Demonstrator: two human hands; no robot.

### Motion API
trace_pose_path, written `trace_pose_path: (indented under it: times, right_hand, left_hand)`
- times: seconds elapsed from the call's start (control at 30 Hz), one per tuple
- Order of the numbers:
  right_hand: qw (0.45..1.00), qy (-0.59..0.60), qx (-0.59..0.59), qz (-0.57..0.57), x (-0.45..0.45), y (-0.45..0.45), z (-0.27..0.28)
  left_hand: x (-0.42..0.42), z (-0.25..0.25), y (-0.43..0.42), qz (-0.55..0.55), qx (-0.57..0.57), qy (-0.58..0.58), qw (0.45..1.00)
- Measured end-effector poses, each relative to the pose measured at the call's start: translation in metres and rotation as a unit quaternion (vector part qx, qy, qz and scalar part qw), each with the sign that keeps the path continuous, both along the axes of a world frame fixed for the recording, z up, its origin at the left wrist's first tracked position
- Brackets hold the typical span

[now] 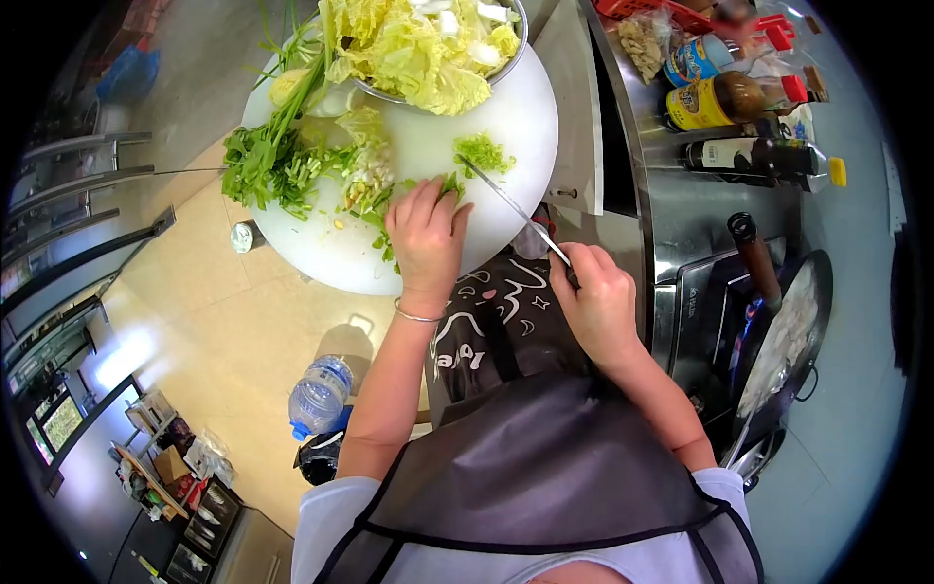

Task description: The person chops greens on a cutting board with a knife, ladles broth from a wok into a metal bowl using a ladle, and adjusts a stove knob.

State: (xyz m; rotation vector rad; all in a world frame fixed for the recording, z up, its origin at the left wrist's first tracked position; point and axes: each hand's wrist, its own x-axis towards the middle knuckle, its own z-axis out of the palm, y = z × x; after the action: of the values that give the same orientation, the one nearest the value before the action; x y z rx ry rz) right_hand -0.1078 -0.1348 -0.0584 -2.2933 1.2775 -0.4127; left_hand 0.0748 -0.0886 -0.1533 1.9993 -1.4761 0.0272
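While right hand [601, 300] grips knife [511, 204], left hand [426, 234] holds greens [453, 184] down on board [530, 122]

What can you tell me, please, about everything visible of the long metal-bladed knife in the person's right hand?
The long metal-bladed knife shows a narrow silver-grey blade, seen almost edge-on. The bare right hand grips its handle, mostly hidden, with only a dark part showing. The blade slants from the hand across the near right edge of the round white cutting board, its tip at a small pile of finely chopped light-green vegetable. Whether the blade touches the board cannot be told.
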Motion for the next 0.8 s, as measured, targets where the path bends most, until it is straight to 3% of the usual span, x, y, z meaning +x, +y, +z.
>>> trace_pose_path:
  times: [0.13, 0.3, 0.57, 0.67, 0.8]
  right_hand:
    - [0.999, -0.014, -0.014, -0.037, -0.001, -0.003, -0.003]
    - [0.997, -0.012, -0.034, -0.063, -0.007, -0.014, 0.0]
    - [0.995, -0.022, -0.02, -0.093, -0.013, -0.012, 0.0]
    - [0.995, -0.03, -0.017, -0.09, -0.015, -0.012, -0.001]
    - [0.995, -0.031, -0.017, -0.091, -0.016, -0.012, -0.004]
  left_hand:
    - [-0.005, 0.03, -0.014, 0.016, -0.024, -0.024, 0.999]
    - [0.0, 0.022, -0.039, 0.004, -0.035, -0.02, 0.999]
    - [0.008, 0.021, -0.059, -0.015, 0.073, -0.012, 0.997]
    - [0.01, 0.014, -0.057, -0.024, 0.01, 0.027, 0.999]
    - [0.006, 0.021, -0.06, -0.06, 0.039, 0.017, 0.997]
